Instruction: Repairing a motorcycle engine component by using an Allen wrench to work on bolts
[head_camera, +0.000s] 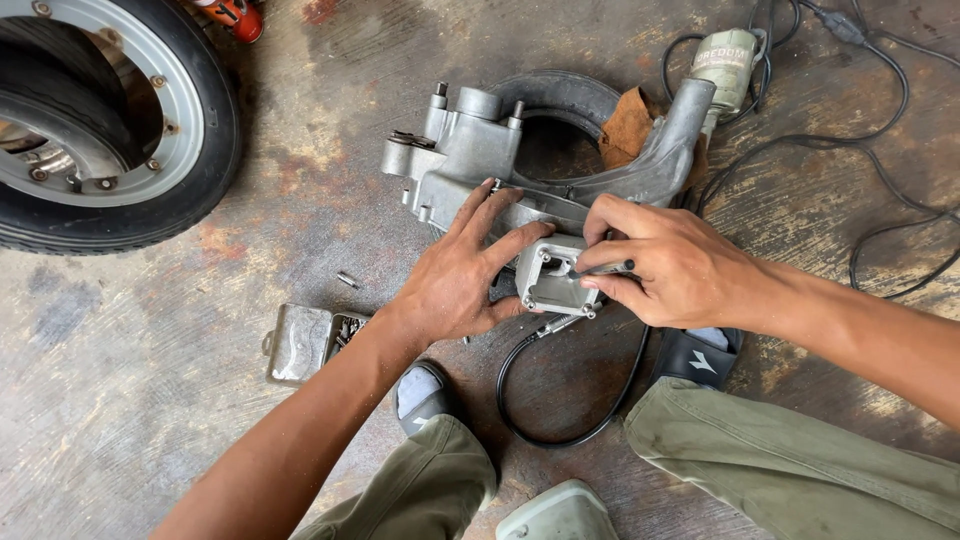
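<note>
On the stained concrete floor (150, 400), between the person's knees, lies a grey metal engine casing (475, 150) with a long arm that runs up and right toward a cylinder-shaped part (725, 60). At the casing's near edge sits a small square metal cover (553, 283), and both hands meet there. The left hand (460, 275) lies spread, fingers wide, palm pressed flat over the casing just left of the cover, its fingertips reaching the casing's upper edge. The right hand (665, 260) is curled narrow, thumb and forefinger pinched at the cover's right rim; whether something small is held between them cannot be told. A black cable (560, 425) loops out from under the cover toward the person and curves back up beside a black sandal (700, 358).

Behind the casing a dark tyre (560, 95) and a scrap of brown cloth (627, 125) crowd the far side, and thin black wires (880, 160) trail over the floor to the right. To the left, near the left forearm, a small open metal tin (305, 342) holds bits of hardware, with a short loose pin (347, 280) lying just beyond it. A large wheel (120, 120) with a grey rim fills the upper left corner, well apart from the casing, with bare floor between them.
</note>
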